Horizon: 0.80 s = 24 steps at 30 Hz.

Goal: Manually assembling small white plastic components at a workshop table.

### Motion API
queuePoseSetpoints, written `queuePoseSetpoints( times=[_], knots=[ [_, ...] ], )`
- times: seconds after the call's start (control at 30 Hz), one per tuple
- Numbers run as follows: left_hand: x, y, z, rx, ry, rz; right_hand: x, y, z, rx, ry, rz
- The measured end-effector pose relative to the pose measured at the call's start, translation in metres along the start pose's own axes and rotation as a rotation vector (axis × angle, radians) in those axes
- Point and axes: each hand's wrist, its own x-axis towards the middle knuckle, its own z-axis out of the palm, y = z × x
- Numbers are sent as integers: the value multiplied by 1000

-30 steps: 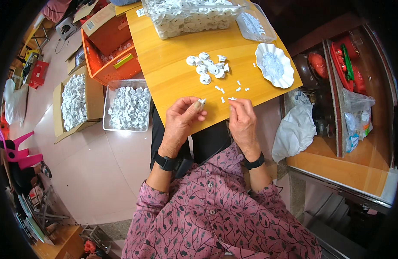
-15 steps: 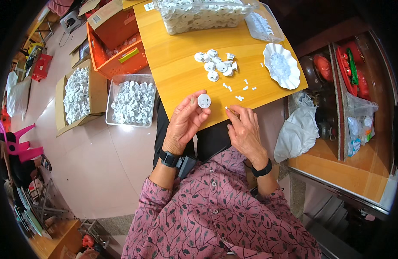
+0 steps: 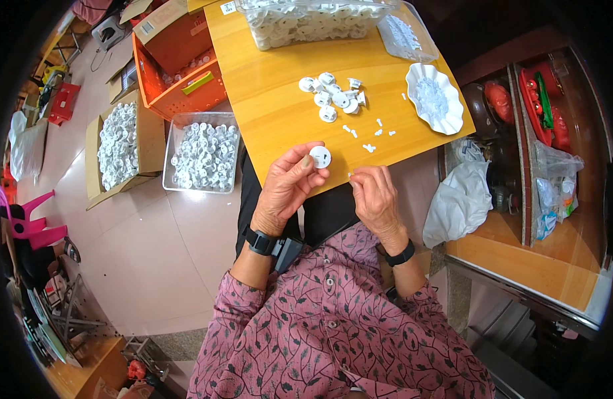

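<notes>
Holding a round white plastic disc (image 3: 320,157) up between thumb and fingertips, our left hand (image 3: 288,186) is hovering at the near edge of the wooden table (image 3: 280,106), closed narrowly around the disc's rim. Our right hand (image 3: 375,197) is resting just beside it, fingers curled inward and pinched together at the tips; something tiny and white seems to be showing at the fingertips, but we cannot tell for certain whether they are gripping it.

On the table beyond the hands we are seeing a small heap of similar white discs (image 3: 332,96), with a loose scatter of little white pieces (image 3: 367,132) lying between that heap and our hands. To the right a white scalloped dish (image 3: 434,98) is sitting near the table's edge, holding more tiny pale bits. At the far side a clear plastic bin (image 3: 306,21) is standing packed with white parts.

Down on the floor to our left, a clear tray (image 3: 203,154) and a cardboard box (image 3: 120,143) are both lying full of white parts, with an orange crate (image 3: 180,63) standing behind them, close against the table
</notes>
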Motion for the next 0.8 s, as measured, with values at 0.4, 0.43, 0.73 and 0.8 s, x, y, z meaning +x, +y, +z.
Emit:
queuePoseSetpoints(
  times=[0.4,0.43,0.73,0.8],
  knots=[
    [0,-3,1,106,7,-6,39,-38,-7,477,121,281],
    [0,-3,1,110,2,-4,41,-39,-5,460,128,259],
    [-1,-4,-3,109,-25,-14,48,-40,2,435,126,221],
    [-1,-4,-1,111,-34,-8,48,-40,3,441,122,221]
  ],
)
